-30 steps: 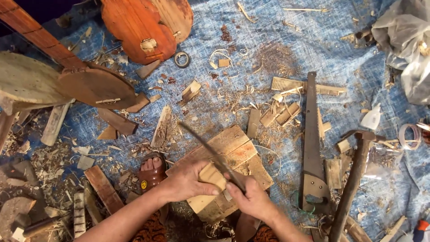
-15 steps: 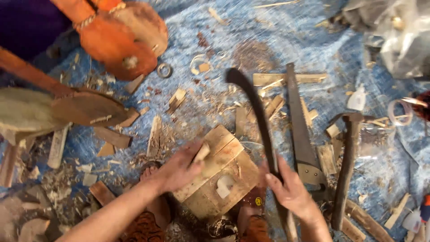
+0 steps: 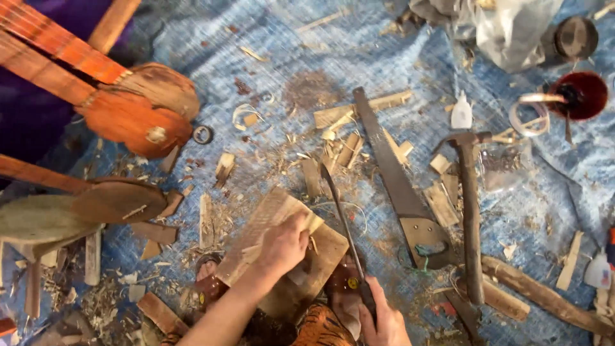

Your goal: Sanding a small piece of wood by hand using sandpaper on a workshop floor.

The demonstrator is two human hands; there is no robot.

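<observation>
A blue tarpaulin (image 3: pixel 410 57) littered with wood shavings covered the floor. Unfinished stringed instruments (image 3: pixel 128 115) lay at the far left. A handsaw (image 3: pixel 397 186) and a hammer (image 3: pixel 471 211) rested to the right, well apart from the hands. Near the centre sat a wooden block (image 3: pixel 272 221); the left hand (image 3: pixel 282 247) pressed down on it, its grip curled over a small piece. The right hand (image 3: pixel 384 320) was closed around the handle of a long knife (image 3: pixel 339 211), whose blade angled over the block's right edge.
</observation>
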